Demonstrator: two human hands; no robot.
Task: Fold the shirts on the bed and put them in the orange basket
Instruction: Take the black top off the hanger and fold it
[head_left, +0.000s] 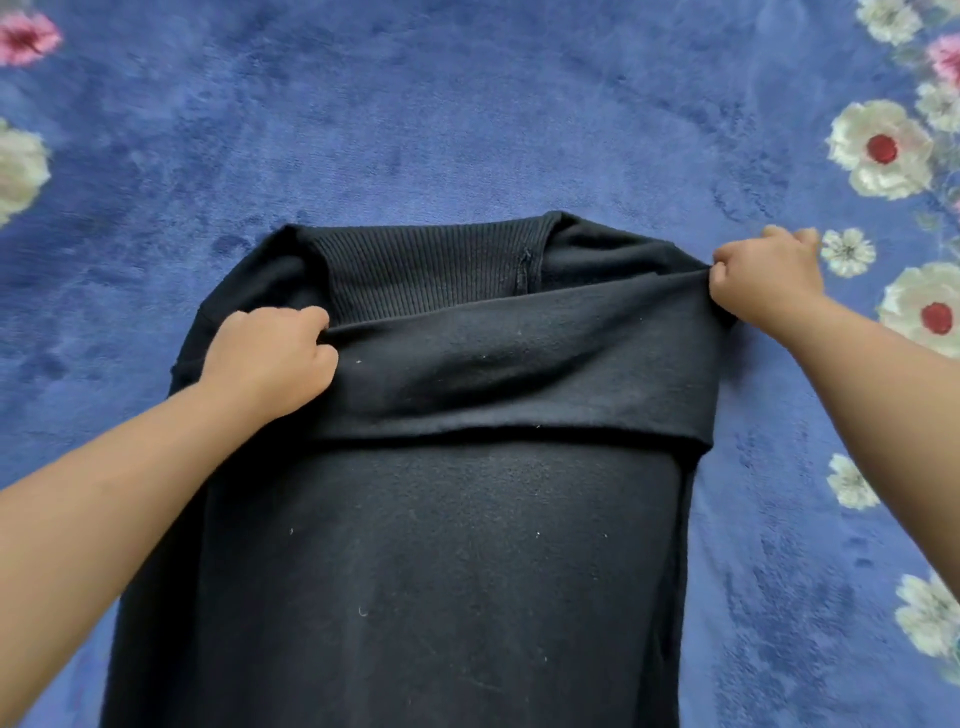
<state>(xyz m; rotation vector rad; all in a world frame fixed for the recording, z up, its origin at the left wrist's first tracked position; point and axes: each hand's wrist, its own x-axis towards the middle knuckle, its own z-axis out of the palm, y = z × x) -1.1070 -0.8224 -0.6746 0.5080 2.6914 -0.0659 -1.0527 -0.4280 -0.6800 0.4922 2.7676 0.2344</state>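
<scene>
Blue floral plush blanket (467, 104) under black shirt (415, 571); both hands (270, 358) (763, 275) grip its fold.

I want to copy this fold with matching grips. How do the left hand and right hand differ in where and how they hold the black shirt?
The left hand grips the folded edge inboard of the black shirt's left side; the right hand pinches it at the outer right corner. The left hand is nearer the camera, the right hand reaches farther up the blue floral blanket. Both hold the same folded edge, knuckles up.
</scene>
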